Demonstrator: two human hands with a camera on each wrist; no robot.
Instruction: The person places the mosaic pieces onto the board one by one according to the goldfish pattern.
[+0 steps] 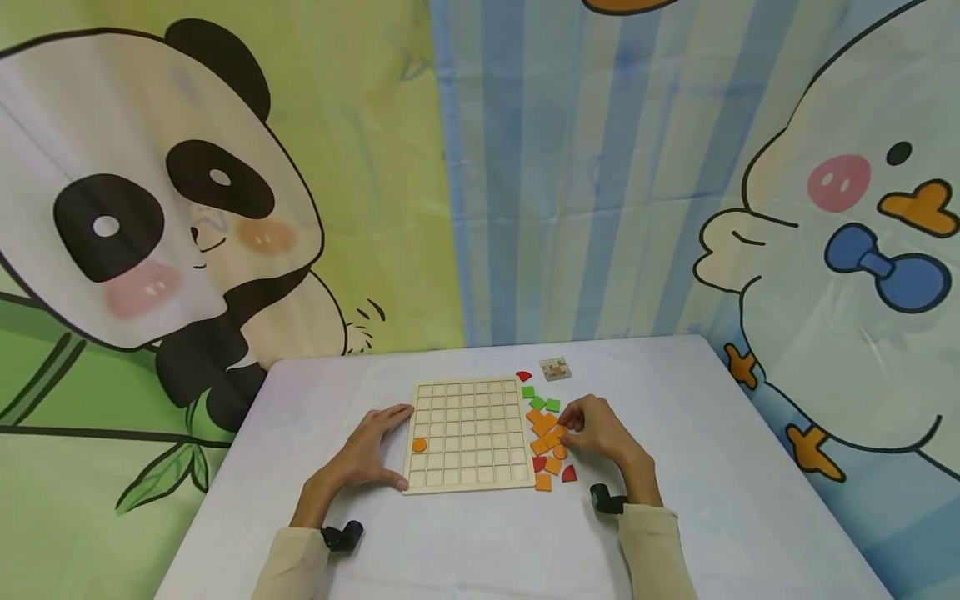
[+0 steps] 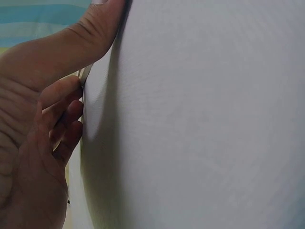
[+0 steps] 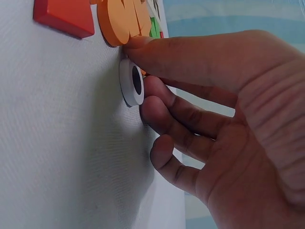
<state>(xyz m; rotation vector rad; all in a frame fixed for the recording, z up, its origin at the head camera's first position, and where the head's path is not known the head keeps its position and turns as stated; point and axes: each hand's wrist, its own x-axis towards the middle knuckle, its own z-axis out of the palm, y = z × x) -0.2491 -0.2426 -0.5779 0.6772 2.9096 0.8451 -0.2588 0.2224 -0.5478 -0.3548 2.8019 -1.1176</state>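
Note:
A pale wooden grid board (image 1: 472,433) lies on the table, with one orange round piece (image 1: 420,445) in a cell near its left side. My left hand (image 1: 367,446) rests against the board's left edge, thumb at the near corner and fingers spread toward the upper part. Beside the board's right edge, my right hand (image 1: 596,429) has thumb and bent fingers at a cluster of orange pieces (image 1: 542,423). Its thumb tip meets the edge of an orange rounded piece (image 3: 113,21); I cannot tell whether it is pinched. Under these fingers lies a white disc (image 3: 129,83) with a black spot.
Green squares (image 1: 537,402) and a red piece (image 1: 523,376) lie along the board's upper right. A small patterned card (image 1: 555,368) is farther back. Red quarter-shaped pieces (image 1: 569,473) and an orange square (image 1: 543,482) sit nearer. A printed curtain (image 1: 570,183) hangs behind the white table (image 1: 720,467).

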